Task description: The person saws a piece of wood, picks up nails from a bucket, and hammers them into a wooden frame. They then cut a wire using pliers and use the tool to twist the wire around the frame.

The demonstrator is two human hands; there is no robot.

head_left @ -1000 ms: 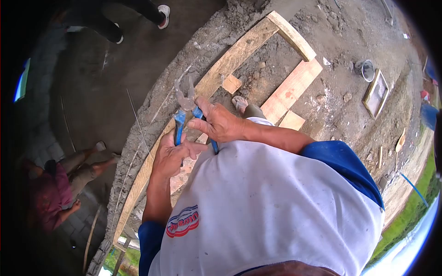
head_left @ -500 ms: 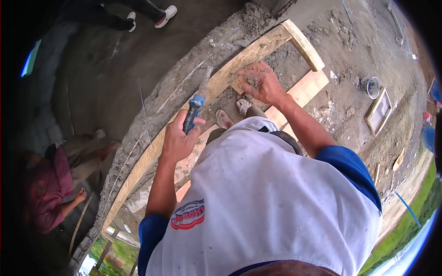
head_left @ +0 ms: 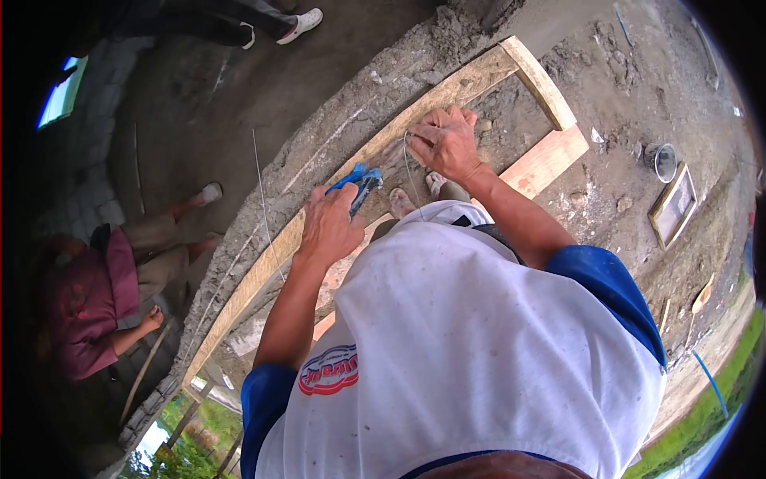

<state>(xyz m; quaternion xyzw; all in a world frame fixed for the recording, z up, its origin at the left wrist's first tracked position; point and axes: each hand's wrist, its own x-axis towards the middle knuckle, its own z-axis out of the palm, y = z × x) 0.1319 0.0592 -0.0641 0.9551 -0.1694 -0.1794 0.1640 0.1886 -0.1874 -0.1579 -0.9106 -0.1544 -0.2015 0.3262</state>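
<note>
My left hand [head_left: 329, 227] is wrapped round a tool with blue and black handles [head_left: 359, 185], beside the curved wooden beam [head_left: 399, 126]. At the beam's inner edge, my right hand [head_left: 451, 148] is closed, thumb and fingers pinching a thin wire [head_left: 409, 164] that hangs in a curve towards the shirt. The beam runs along a rough concrete ledge [head_left: 319, 144] and meets a short wooden crosspiece [head_left: 538, 84] at its upper end. The tool's working end is hard to make out.
A person in a maroon shirt [head_left: 88, 303] sits at the left below the ledge; another person's legs [head_left: 255, 24] show at the top. A thin rod [head_left: 262, 188] sticks up by the beam. At the right are a clear container [head_left: 661, 162] and a small wooden frame [head_left: 674, 206].
My left hand has turned and moved slightly right with the tool. My right hand has closed further, and the wire now shows at its fingertips. The tan piece seen there earlier is no longer visible.
</note>
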